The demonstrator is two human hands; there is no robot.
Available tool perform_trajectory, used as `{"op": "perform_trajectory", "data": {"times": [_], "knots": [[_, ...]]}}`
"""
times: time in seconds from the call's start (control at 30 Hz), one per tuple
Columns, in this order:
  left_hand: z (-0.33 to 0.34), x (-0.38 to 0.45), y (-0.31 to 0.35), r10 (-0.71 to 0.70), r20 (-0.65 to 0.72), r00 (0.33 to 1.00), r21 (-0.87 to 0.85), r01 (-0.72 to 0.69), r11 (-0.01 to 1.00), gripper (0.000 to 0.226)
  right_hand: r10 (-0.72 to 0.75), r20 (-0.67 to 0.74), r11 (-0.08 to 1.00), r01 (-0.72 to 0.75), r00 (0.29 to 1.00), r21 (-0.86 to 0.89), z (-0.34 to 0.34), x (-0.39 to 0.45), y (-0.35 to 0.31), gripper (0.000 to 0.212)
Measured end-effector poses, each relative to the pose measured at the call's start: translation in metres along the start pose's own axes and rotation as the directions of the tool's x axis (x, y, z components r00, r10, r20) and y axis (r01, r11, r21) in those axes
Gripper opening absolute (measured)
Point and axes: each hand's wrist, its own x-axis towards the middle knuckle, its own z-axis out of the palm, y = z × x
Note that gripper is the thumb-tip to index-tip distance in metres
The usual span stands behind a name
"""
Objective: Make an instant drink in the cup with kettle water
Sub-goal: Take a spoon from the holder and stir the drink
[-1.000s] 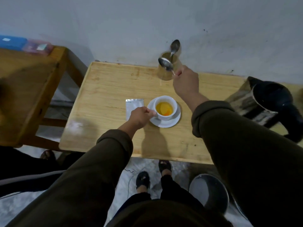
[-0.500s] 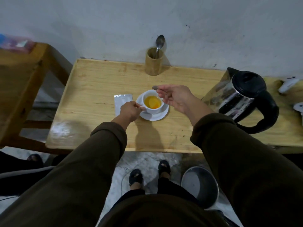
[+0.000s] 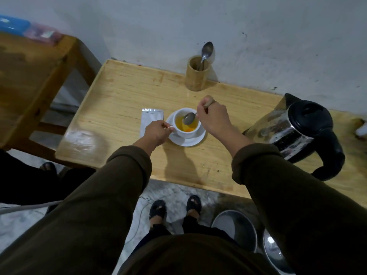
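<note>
Holding spoon (image 3: 189,118) over cup (image 3: 186,124), hands flank the saucer (image 3: 196,140).

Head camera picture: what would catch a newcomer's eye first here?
The white cup of orange-yellow drink on its saucer, mid-table. The left hand pinches its handle while the right hand holds a spoon over it. A steel kettle stands at the right.

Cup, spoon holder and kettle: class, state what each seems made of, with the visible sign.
Cup: likely glazed ceramic, being white and glossy.
Spoon holder: probably bamboo or wood, with a tan matte wall.
Kettle: apparently polished steel with mirror reflections; lid and handle look like black plastic.
</note>
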Motion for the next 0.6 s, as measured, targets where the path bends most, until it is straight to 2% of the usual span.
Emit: {"op": "perform_trajectory", "data": {"times": [0.17,0.6], "knots": [[0.002,0.001,-0.001,-0.022,-0.021,1.000,-0.035,0.022,0.999,0.034,-0.082,0.028,0.990,0.085,0.996,-0.115,0.003,0.008,0.008,0.017],[0.005,0.001,0.001,-0.056,-0.047,0.997,-0.045,0.054,0.998,0.033,-0.124,0.205,0.986,0.145,0.971,-0.088,0.009,0.013,0.008,0.026]]}}
